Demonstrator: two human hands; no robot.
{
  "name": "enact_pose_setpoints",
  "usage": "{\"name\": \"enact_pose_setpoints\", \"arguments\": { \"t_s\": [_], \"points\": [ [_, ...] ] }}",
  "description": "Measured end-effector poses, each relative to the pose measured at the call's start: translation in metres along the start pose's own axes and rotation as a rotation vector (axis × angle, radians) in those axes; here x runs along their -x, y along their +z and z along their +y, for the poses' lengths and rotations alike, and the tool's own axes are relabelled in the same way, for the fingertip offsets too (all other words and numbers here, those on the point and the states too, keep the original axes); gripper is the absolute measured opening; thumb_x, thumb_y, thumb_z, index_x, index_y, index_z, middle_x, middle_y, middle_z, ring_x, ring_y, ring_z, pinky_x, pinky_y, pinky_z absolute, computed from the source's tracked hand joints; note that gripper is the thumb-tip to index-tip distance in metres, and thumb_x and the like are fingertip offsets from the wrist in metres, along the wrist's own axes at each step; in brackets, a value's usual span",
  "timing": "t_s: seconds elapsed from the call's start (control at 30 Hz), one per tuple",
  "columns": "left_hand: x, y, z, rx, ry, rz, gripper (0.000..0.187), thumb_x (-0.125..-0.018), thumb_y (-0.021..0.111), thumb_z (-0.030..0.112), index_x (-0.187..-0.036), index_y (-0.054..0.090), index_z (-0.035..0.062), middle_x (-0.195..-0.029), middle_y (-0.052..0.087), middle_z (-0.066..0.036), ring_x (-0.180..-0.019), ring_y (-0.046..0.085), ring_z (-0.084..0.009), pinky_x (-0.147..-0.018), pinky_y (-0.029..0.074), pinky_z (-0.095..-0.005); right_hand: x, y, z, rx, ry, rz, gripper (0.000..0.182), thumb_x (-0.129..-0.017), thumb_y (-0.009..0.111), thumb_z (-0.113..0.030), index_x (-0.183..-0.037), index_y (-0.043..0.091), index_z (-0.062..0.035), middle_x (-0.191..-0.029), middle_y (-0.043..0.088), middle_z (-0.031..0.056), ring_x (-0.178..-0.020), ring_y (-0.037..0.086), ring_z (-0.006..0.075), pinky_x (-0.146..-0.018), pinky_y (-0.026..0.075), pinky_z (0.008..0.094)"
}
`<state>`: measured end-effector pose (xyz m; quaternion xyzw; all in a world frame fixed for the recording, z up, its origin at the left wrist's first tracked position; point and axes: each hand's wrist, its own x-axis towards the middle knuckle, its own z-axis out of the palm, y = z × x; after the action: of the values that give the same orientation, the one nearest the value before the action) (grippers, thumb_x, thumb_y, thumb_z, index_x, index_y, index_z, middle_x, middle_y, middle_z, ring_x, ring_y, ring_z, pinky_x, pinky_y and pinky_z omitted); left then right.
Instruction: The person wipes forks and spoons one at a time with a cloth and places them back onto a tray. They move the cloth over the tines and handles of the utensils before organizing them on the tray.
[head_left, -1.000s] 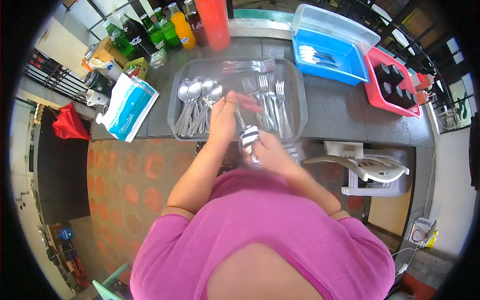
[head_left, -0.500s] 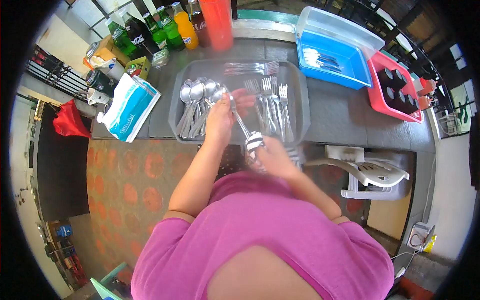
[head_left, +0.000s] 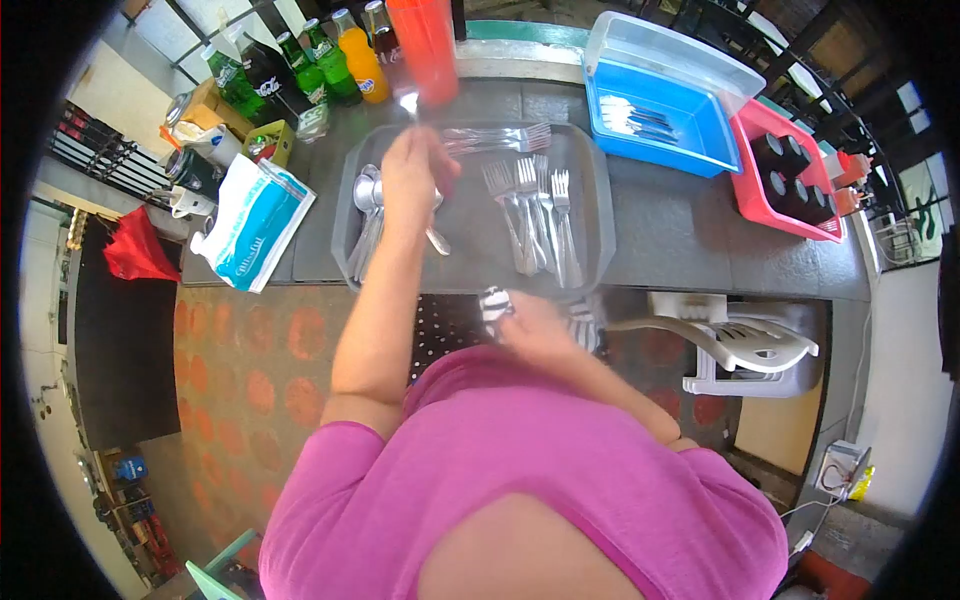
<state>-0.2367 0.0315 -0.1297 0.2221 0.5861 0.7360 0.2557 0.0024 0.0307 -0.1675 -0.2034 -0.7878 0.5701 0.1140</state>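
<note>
My left hand is closed over the left part of the grey tray. A piece of metal cutlery is in it, its bright, blurred end poking up past my fingers. Below that hand and forearm lie spoons, partly covered by them. My right hand is in front of the tray's near edge, wrapped round a black-and-white striped cloth. Several forks lie upright on the tray's right side, and another row of forks lies crosswise along its far side.
Glass bottles and a red container line the far left. A white-and-blue tissue pack lies left of the tray. To the right are a blue box with cutlery and a pink basket of dark bottles. A white chair sits below.
My left hand has moved up and left with the cutlery, away from the cloth. My right hand stays low with the striped cloth, shifted slightly down.
</note>
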Motion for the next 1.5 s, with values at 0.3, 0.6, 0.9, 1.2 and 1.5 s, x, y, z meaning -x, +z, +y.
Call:
{"name": "enact_pose_setpoints", "arguments": {
  "t_s": [0.3, 0.6, 0.9, 1.2, 1.5],
  "points": [
    [-0.101, 0.012, -0.074, -1.205, 0.454, -0.418, 0.023, -0.083, 0.056, 0.015, -0.099, 0.067, 0.002, -0.096, 0.063, -0.018, -0.091, 0.059, -0.0348, -0.081, 0.045, -0.0398, 0.009, -0.029, 0.007, -0.529, 0.372, 0.114, 0.012, -0.094, 0.047, -0.012, -0.096, 0.057, -0.0049, -0.073, 0.054, -0.0034, -0.062, 0.048, 0.0045, -0.053, 0.041, 0.0222],
    [-0.122, 0.014, -0.106, -1.03, 0.507, -0.481, 0.021, -0.08, 0.06, 0.012, -0.099, 0.071, 0.0115, -0.092, 0.058, -0.017, -0.091, 0.056, -0.0354, -0.08, 0.045, -0.0414, 0.031, -0.029, 0.008, -0.648, 0.484, 0.16, 0.01, -0.096, 0.044, -0.013, -0.093, 0.053, -0.0078, -0.065, 0.05, -0.001, -0.049, 0.046, 0.0078, -0.044, 0.038, 0.0243],
    [-0.071, 0.027, -0.075, -1.07, 0.773, -0.296, 0.018, -0.083, 0.06, 0.017, -0.093, 0.067, 0.0041, -0.09, 0.058, -0.015, -0.088, 0.057, -0.0344, -0.078, 0.045, -0.0406, 0.029, -0.03, 0.016, -0.802, 0.497, 0.162, 0.012, -0.093, 0.042, -0.01, -0.095, 0.054, -0.0072, -0.068, 0.052, 0.0022, -0.056, 0.049, 0.0108, -0.049, 0.04, 0.0249],
    [0.045, 0.024, -0.077, -1.106, 0.012, -0.287, 0.034, -0.081, 0.064, 0.036, -0.082, 0.064, 0.0016, -0.076, 0.065, -0.02, -0.076, 0.062, -0.0379, -0.069, 0.048, -0.044, 0.019, -0.034, 0.039, -1.205, 0.344, 0.378, 0.032, -0.09, 0.048, -0.026, -0.111, 0.054, -0.0021, -0.087, 0.06, 0.0091, -0.079, 0.06, 0.0207, -0.073, 0.05, 0.0326],
    [0.053, 0.042, -0.08, -1.19, 0.008, -0.229, 0.027, -0.076, 0.06, 0.027, -0.077, 0.063, -0.0005, -0.079, 0.064, -0.022, -0.08, 0.063, -0.0378, -0.072, 0.049, -0.0459, 0.026, -0.032, 0.036, -1.38, 0.29, 0.465, 0.037, -0.094, 0.032, -0.024, -0.117, 0.051, -0.0032, -0.096, 0.06, 0.0096, -0.089, 0.058, 0.0235, -0.082, 0.048, 0.0381]
  ]
}}
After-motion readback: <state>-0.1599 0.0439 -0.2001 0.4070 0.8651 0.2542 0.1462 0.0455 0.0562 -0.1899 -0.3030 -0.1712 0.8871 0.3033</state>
